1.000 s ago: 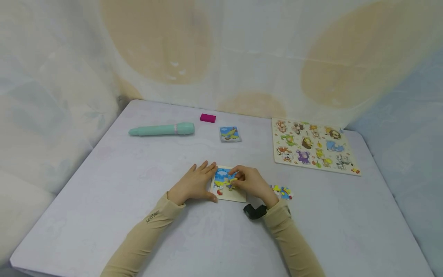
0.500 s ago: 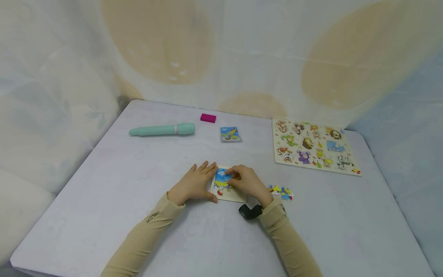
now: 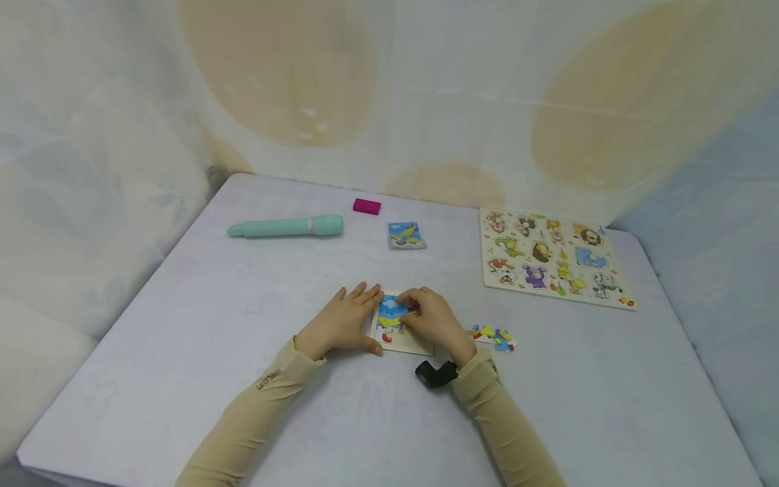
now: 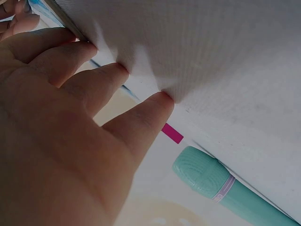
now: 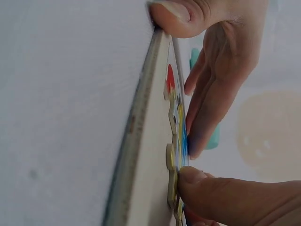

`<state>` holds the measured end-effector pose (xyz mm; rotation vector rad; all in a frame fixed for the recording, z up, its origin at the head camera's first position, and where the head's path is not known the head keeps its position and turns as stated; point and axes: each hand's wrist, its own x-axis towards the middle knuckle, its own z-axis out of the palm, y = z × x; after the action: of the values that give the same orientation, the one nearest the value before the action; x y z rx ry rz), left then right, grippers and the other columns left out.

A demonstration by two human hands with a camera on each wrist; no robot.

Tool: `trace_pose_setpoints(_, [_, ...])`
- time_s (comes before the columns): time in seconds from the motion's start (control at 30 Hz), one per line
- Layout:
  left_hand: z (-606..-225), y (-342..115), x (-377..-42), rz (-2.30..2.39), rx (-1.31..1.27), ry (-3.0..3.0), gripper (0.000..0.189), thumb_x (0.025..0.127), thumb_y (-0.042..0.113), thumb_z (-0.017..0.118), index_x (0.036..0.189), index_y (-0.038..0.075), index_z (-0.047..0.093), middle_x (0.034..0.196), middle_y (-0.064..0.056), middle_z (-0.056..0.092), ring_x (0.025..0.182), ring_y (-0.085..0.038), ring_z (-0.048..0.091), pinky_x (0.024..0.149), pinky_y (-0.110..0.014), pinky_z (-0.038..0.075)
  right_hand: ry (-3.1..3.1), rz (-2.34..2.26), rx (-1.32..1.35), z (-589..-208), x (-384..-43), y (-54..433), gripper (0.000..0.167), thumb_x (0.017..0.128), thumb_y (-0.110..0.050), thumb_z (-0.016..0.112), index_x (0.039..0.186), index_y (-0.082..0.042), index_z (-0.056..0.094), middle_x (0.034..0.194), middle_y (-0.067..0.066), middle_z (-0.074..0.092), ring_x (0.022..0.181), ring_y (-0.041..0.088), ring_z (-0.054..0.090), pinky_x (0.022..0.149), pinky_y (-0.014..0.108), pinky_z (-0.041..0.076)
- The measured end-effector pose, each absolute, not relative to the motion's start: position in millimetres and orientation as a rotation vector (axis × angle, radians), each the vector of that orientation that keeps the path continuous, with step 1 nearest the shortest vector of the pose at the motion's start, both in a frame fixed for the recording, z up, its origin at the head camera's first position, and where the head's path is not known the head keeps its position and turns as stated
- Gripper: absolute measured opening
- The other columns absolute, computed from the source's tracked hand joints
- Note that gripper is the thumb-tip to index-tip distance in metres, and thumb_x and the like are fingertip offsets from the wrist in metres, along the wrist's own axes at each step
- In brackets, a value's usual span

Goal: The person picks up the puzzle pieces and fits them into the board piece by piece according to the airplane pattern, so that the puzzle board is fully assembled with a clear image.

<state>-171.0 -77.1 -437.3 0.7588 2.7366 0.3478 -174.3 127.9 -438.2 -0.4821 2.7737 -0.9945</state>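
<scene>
A small wooden jigsaw board lies on the table in the head view, its picture partly filled with blue and yellow pieces. My left hand rests along its left side with fingers spread; the thumb sits at the near left corner. Over the right part of the board, my right hand has thumb and index finger bent together at a yellow puzzle piece. In the right wrist view the thumb tip presses on that piece, low over the board; the index finger is mostly hidden behind it. Several loose puzzle pieces lie right of the right wrist.
Further back lie a mint-green pen-shaped toy, a magenta block and a small wrapped airplane puzzle. A large animal puzzle board lies at the back right. Patterned curtains stand around the table.
My right hand has shifted slightly left over the board, uncovering more of the loose pieces beside its wrist. My left hand has stayed in place.
</scene>
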Motion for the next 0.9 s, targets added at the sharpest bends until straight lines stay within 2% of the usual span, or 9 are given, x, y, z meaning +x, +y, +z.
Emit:
trace_pose_setpoints(0.23, [-437.1, -77.2, -171.6, 0.343, 0.759, 2.736, 0.11, 0.069, 0.062, 0.077, 0.152, 0.008, 0.03, 0.161, -0.007, 0.025, 0.15, -0.033, 0.017, 0.118, -0.06, 0.016, 2.775, -1.011, -0.462, -439.6, -174.0, 127.5, 0.029, 0.085, -0.01, 0.073, 0.113, -0.009, 0.068, 0.092, 0.005, 0.063, 0.08, 0.015, 0.054, 0.073, 0.028, 0.046])
trace_pose_setpoints(0.5, [-438.0, -76.3, -171.3, 0.337, 0.752, 2.731, 0.11, 0.069, 0.062, 0.077, 0.153, 0.009, 0.029, 0.161, -0.006, 0.024, 0.151, -0.032, 0.016, 0.118, -0.059, 0.016, 2.641, -1.097, -0.536, -432.0, -177.2, 149.7, 0.025, 0.091, -0.014, 0.066, 0.115, -0.006, 0.066, 0.092, 0.006, 0.067, 0.074, 0.013, 0.056, 0.067, 0.024, 0.045])
trace_pose_setpoints(0.73, [-440.1, -74.4, -171.9, 0.329, 0.749, 2.731, 0.111, 0.069, 0.063, 0.077, 0.153, 0.01, 0.028, 0.162, -0.005, 0.023, 0.151, -0.031, 0.015, 0.119, -0.058, 0.015, 2.635, -0.988, -0.352, -413.9, -174.9, 183.3, 0.032, 0.095, -0.02, 0.061, 0.123, -0.006, 0.061, 0.101, 0.01, 0.065, 0.088, 0.02, 0.062, 0.065, 0.026, 0.047])
trace_pose_setpoints(0.9, [-439.6, -73.3, -172.0, 0.343, 0.753, 2.729, 0.11, 0.069, 0.061, 0.077, 0.153, 0.009, 0.028, 0.162, -0.006, 0.023, 0.151, -0.031, 0.015, 0.119, -0.059, 0.014, 2.647, -0.941, -0.253, -404.5, -170.5, 209.5, 0.035, 0.094, -0.017, 0.062, 0.125, -0.002, 0.059, 0.106, 0.015, 0.064, 0.093, 0.025, 0.063, 0.064, 0.029, 0.053])
